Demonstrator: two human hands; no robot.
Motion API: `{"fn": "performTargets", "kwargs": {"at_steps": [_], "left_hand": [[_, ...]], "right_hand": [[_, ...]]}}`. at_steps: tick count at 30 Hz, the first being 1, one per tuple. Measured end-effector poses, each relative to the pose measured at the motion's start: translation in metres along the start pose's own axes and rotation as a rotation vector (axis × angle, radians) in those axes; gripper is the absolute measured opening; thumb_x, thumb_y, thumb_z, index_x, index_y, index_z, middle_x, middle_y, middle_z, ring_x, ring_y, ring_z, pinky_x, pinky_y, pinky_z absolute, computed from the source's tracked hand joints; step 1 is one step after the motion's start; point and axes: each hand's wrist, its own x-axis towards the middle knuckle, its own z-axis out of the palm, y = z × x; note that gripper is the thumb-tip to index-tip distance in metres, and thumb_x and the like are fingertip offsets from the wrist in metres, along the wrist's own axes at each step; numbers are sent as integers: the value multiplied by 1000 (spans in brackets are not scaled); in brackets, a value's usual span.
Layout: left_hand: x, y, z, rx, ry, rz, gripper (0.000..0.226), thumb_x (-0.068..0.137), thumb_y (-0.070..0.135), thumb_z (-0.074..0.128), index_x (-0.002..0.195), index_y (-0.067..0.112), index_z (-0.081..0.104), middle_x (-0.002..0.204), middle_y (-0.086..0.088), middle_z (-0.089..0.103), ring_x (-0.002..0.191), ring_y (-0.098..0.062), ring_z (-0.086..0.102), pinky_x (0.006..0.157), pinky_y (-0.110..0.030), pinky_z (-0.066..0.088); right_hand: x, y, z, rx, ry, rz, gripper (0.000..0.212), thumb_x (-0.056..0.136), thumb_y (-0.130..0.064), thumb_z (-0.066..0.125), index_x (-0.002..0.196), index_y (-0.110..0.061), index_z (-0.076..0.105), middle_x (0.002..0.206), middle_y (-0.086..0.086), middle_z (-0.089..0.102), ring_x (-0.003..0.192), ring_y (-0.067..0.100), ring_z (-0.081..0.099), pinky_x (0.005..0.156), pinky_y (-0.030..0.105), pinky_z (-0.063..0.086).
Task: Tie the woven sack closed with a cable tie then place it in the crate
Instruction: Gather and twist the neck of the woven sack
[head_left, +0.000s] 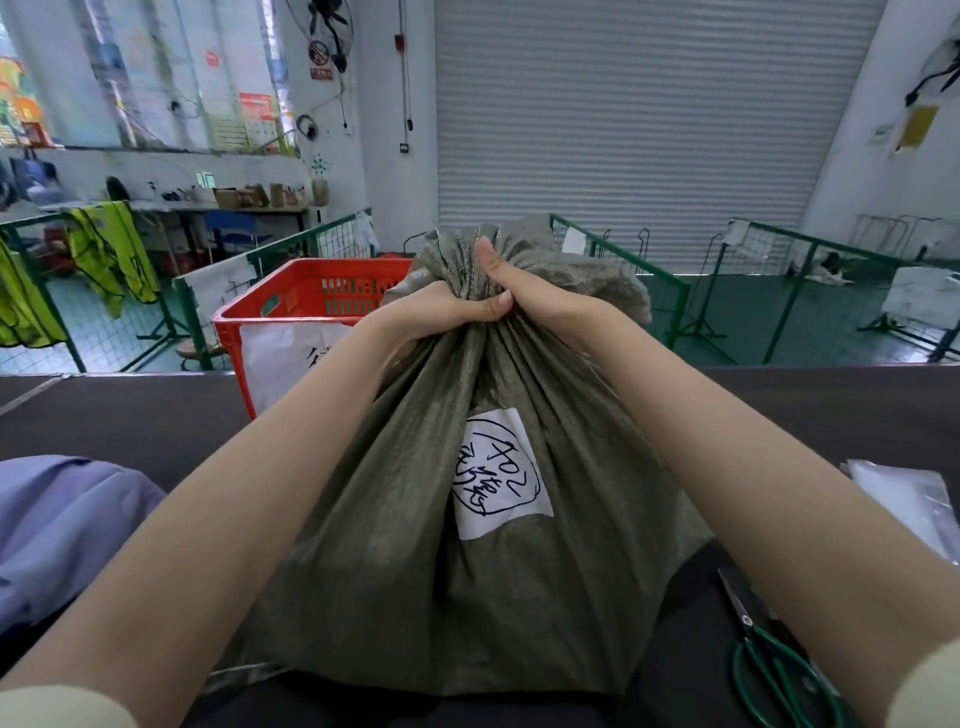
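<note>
An olive-green woven sack (441, 571) stands upright on the dark table in front of me, with a white handwritten label (501, 473) on its near face. Its mouth is gathered into a bunched neck at the top. My left hand (441, 312) and my right hand (524, 291) both grip that neck, side by side, thumbs touching. Loose fabric sticks up above my fists. No cable tie is visible. The red plastic crate (291, 306) stands just behind the sack to the left, with a white paper on its near wall.
Green-handled scissors (774, 660) lie on the table at the lower right, near clear plastic bags (909, 504). A lilac cloth (67, 525) lies at the left. Green wire fences (670, 286) stand beyond the table's far edge.
</note>
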Motion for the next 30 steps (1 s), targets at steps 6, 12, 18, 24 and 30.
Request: {"fn": "performTargets", "kwargs": {"at_steps": [6, 12, 18, 24, 30], "left_hand": [[-1, -14, 6, -358, 73, -62, 25, 80, 4, 67, 103, 11, 65, 95, 1, 69, 77, -6, 68, 73, -17, 56], [11, -27, 16, -232, 300, -165, 64, 41, 35, 74, 98, 7, 69, 103, -11, 72, 95, -21, 68, 94, -37, 53], [25, -38, 13, -95, 327, -220, 60, 34, 39, 64, 85, 8, 69, 98, -9, 73, 95, -22, 68, 92, -40, 54], [3, -3, 21, -136, 377, -245, 23, 53, 21, 68, 71, 15, 55, 98, -8, 65, 95, -22, 61, 88, -31, 51], [15, -2, 10, -46, 327, -257, 39, 53, 20, 69, 89, 8, 65, 87, -3, 67, 94, -20, 62, 84, -27, 51]], "right_hand": [[-4, -14, -2, -156, -50, 48, 48, 96, -54, 18, 90, -29, 59, 100, -7, 62, 95, 10, 59, 87, 17, 47], [-4, -13, -1, -406, -56, 154, 77, 87, -64, 15, 137, -14, 46, 131, -4, 50, 121, 12, 48, 108, 26, 32], [-21, 28, -28, -448, -63, 226, 68, 92, -60, 19, 147, -21, 26, 151, -6, 32, 140, 12, 29, 113, 23, 17], [-41, 74, -56, -716, 64, 487, 62, 97, -45, 29, 144, -4, 30, 154, 14, 30, 140, 27, 32, 113, 32, 24], [-40, 82, -49, -551, 20, 537, 75, 82, -71, 35, 143, -27, 37, 153, 6, 31, 139, 28, 33, 117, 40, 23]]}}
